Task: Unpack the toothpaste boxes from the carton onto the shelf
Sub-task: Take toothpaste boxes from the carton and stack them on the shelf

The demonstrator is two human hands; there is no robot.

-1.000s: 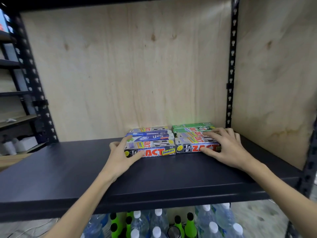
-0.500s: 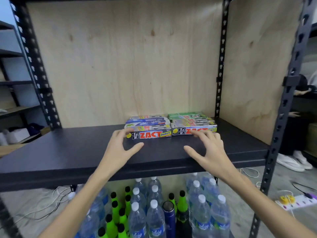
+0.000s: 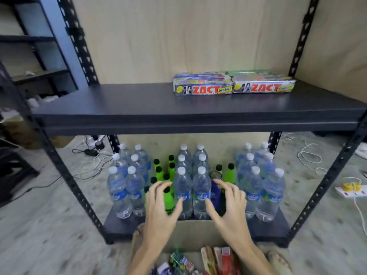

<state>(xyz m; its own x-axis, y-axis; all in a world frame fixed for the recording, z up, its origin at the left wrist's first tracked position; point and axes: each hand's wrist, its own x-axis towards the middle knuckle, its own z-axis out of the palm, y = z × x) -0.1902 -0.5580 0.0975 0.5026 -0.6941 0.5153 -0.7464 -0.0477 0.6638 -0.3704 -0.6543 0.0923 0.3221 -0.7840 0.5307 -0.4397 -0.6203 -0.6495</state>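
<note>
Two stacks of toothpaste boxes point(image 3: 233, 84) sit side by side and touching on the dark shelf point(image 3: 139, 108), toward its right end and close to the plywood back panel point(image 3: 178, 36); the front faces read ZACT in red. More boxes stand and lie in the open carton point(image 3: 190, 233) at the bottom edge, red ones point(image 3: 220, 261) upright on the right, a green and blue jumble point(image 3: 178, 261) on the left (blurred, so the count is unclear). Both hands hang above the carton, empty: the left hand point(image 3: 160, 217) and the right hand point(image 3: 228, 215) each have fingers spread and curled, thumbs pointing inward toward each other, touching nothing. Behind them, on the bottom shelf point(image 3: 276, 229), clear water bottles point(image 3: 184, 185) with white caps stand in three clusters, with green bottles point(image 3: 168, 171) capped in black between them and a dark blue can point(image 3: 215, 185) just beside the right hand's fingertips. Black perforated uprights point(image 3: 79, 42) frame the rack. Loose cables point(image 3: 309, 155) and a power strip point(image 3: 351, 190) lie on the floor to the right; more cables and a plug point(image 3: 93, 149) lie on the left.
</note>
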